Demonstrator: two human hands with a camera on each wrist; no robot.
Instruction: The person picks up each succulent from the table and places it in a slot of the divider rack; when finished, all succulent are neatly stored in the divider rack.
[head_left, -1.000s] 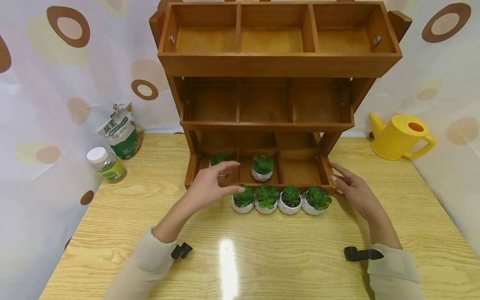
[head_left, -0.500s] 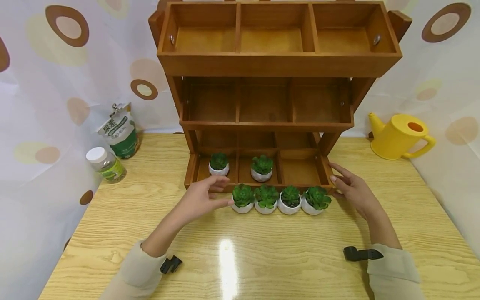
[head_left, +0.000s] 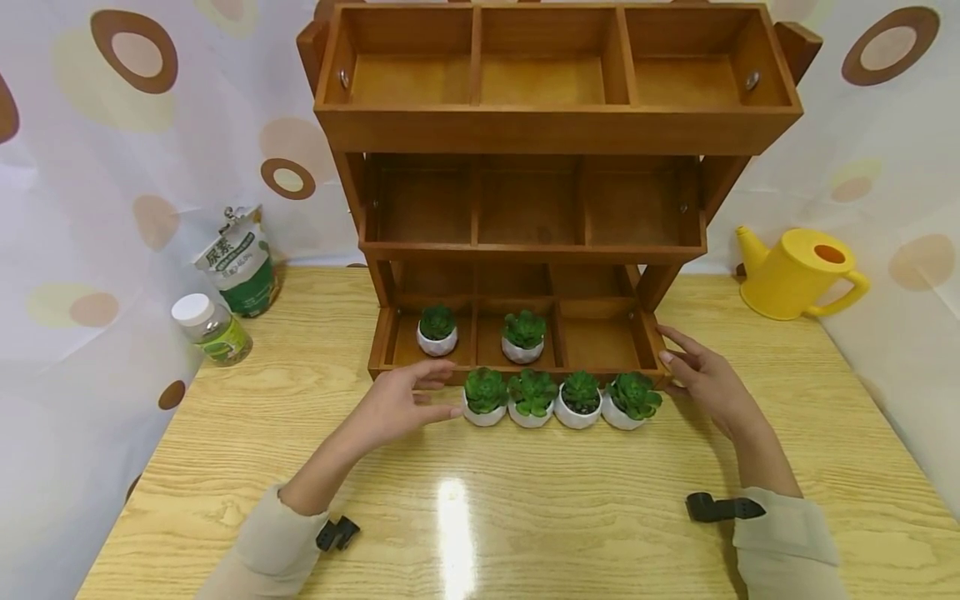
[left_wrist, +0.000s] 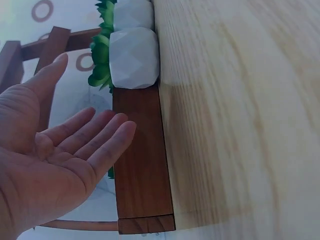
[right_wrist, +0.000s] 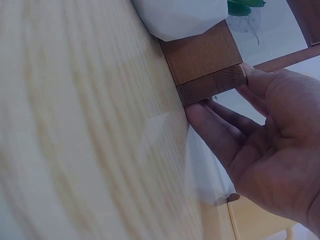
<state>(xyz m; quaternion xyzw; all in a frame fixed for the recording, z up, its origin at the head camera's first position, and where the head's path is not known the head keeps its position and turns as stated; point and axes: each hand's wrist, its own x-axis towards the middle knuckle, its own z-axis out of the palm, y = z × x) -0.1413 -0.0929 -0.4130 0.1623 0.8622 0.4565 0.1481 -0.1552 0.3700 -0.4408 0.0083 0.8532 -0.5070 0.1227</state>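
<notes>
My left hand (head_left: 397, 406) is held with its fingers apart and nothing in them, in front of the wooden shelf's (head_left: 558, 133) lowest tier. Its thumb tip lies close to the leftmost succulent (head_left: 486, 392) of a row in white faceted pots along the front board. In the left wrist view that palm (left_wrist: 55, 160) faces the board. My right hand (head_left: 705, 383) rests its thumb and fingers against the right end of the lowest tier, as the right wrist view shows (right_wrist: 280, 135). Two more potted succulents stand inside that tier, one in the left compartment (head_left: 437, 329), one in the middle (head_left: 523, 336).
A yellow watering can (head_left: 798, 275) stands at the back right of the wooden table (head_left: 570, 517). At the left are a white-lidded jar (head_left: 213, 331) and a green-and-white bag (head_left: 243, 262) with a clip. Patterned cloth (head_left: 90, 208) hangs behind.
My left hand has drawn back from above the left compartment, down and to the left, uncovering the succulent there. The right hand and the pots have stayed in place.
</notes>
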